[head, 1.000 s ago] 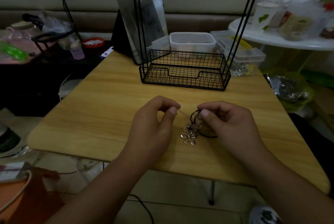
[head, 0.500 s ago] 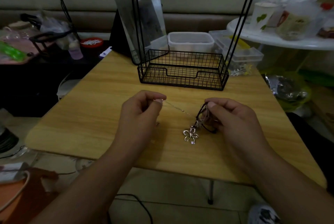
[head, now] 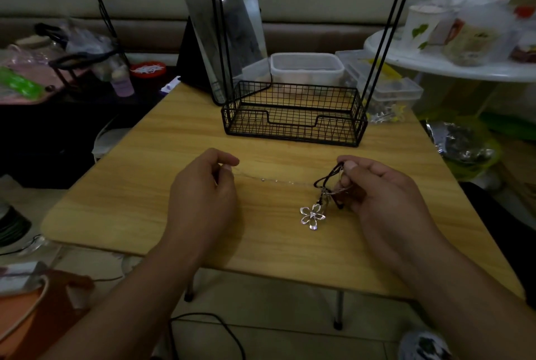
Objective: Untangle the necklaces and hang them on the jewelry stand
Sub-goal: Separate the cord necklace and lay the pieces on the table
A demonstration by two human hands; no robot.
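My left hand (head: 203, 194) pinches the end of a thin silver chain (head: 269, 180) that stretches rightward over the wooden table (head: 145, 185). My right hand (head: 380, 194) grips the tangled bundle of black cord necklace (head: 326, 179) and chain. A silver flower pendant (head: 312, 216) hangs from the bundle and lies on the table. The black wire jewelry stand (head: 293, 121) stands at the table's far side, its basket base empty, its uprights rising out of view with hooks at the top edge.
A standing mirror (head: 223, 26) leans behind the stand. Clear plastic boxes (head: 307, 68) sit behind and right of it. A white round table (head: 452, 65) with cups is at the right, clutter on a dark surface at the left.
My left hand has drawn the silver chain out to the left, so the gap between my hands has widened. My right hand keeps hold of the tangle.
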